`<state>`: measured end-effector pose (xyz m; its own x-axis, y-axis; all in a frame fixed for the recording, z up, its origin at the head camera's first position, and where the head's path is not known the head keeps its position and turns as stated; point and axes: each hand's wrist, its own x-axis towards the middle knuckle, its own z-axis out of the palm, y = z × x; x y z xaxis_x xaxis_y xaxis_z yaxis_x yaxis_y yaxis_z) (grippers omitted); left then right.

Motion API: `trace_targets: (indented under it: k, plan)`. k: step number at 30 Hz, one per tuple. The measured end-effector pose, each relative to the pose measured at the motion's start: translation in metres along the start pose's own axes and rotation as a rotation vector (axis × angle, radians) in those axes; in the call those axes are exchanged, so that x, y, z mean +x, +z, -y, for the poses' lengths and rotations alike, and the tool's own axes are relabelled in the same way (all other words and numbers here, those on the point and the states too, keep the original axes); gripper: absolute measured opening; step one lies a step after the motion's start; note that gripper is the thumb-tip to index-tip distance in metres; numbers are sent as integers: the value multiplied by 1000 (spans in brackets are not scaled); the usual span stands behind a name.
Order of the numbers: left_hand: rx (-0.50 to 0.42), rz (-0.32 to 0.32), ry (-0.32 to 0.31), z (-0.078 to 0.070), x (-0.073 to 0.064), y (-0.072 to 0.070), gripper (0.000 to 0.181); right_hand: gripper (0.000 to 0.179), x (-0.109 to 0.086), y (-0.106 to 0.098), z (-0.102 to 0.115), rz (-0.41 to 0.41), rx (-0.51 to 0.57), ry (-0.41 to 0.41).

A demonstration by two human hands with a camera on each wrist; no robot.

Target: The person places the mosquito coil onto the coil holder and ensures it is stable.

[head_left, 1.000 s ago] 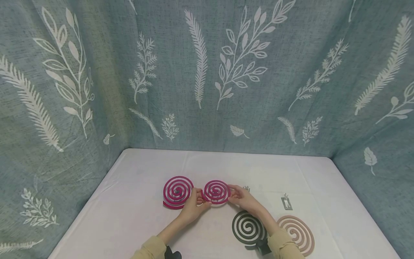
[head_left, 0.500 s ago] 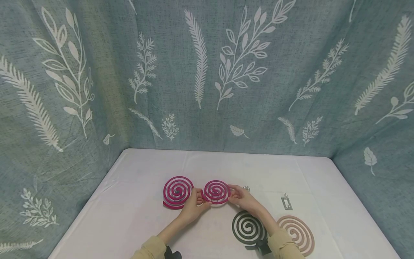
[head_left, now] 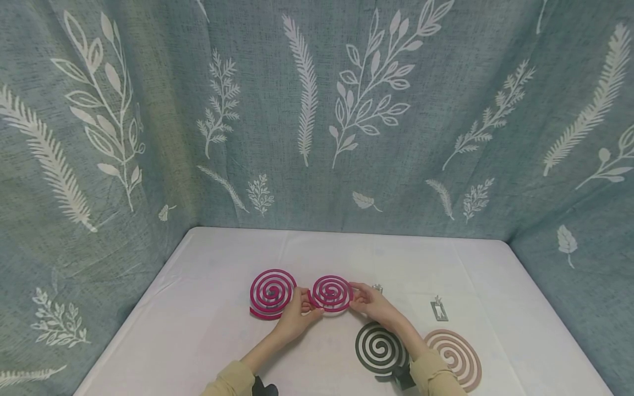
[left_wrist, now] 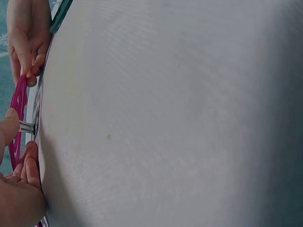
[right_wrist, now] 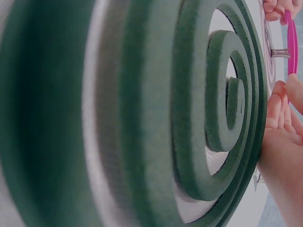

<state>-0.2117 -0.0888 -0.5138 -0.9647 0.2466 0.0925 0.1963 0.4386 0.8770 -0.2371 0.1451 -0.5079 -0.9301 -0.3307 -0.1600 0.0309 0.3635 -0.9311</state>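
Both hands hold a pink mosquito coil (head_left: 329, 293) level over the white table. My left hand (head_left: 293, 319) pinches its left edge between thumb and fingers; my right hand (head_left: 373, 304) pinches the right edge. In the left wrist view, a small metal stand (left_wrist: 27, 127) shows beneath the coil's middle, between the two hands. Just left of my left hand lies a second pink coil (head_left: 272, 292), partly covered by its fingers. A dark green coil (head_left: 380, 347) is below my right wrist, and it fills much of the right wrist view.
A tan coil (head_left: 476, 360) lies at the right, partly under the right sleeve. Behind it is a flat metal coil stand (head_left: 439, 311). Another metal stand (head_left: 378, 287) peeks out behind my right hand. A patterned blue-green curtain (head_left: 317, 181) surrounds the table (head_left: 238, 253).
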Motion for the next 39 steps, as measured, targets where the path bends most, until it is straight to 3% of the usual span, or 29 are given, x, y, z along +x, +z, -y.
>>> trace_targets:
  k: [39]
  plan:
    - [-3,-1,11,0,0,0,57,54,-1,0,3,-3,-6,-4]
